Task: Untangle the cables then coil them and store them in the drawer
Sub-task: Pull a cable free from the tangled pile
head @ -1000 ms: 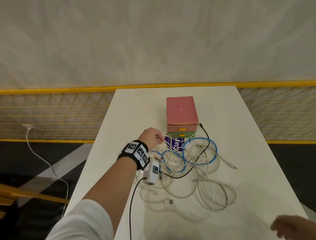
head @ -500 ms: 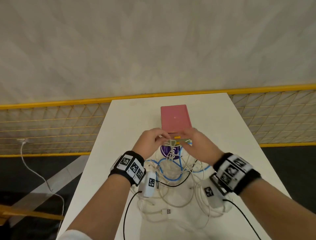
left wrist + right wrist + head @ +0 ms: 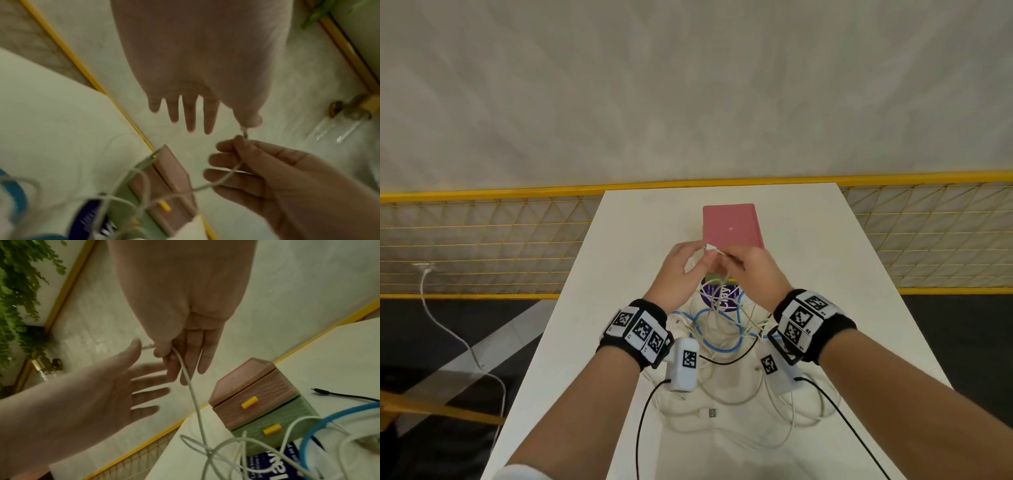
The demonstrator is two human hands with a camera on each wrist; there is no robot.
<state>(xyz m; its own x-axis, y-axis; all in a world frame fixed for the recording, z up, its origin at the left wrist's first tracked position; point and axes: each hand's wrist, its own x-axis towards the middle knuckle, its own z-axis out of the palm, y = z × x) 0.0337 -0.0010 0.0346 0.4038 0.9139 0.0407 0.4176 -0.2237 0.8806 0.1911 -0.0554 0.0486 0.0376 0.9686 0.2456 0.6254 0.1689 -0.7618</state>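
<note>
A tangle of white cables (image 3: 722,394), a blue cable (image 3: 722,350) and a black cable (image 3: 726,362) lies on the white table (image 3: 825,274). Behind it stands a small drawer box (image 3: 731,226) with a pink drawer (image 3: 252,395) over a green one (image 3: 273,426), both closed. Both hands hover above the box. My right hand (image 3: 180,353) pinches the end of one white cable (image 3: 193,395) between thumb and forefinger, and the cable hangs down into the tangle. My left hand (image 3: 681,270) is spread with straight fingers, its thumb tip at the cable's plug (image 3: 244,129).
A purple printed card (image 3: 726,298) lies under the cables in front of the box. A loose USB plug (image 3: 709,413) sits near the table's front. Yellow mesh railing (image 3: 482,240) flanks the table. Another white cable (image 3: 431,308) trails on the floor, left.
My right hand came in from the lower right and took the white cable end. Both hands rose above the drawer box, and my left hand's fingers spread out.
</note>
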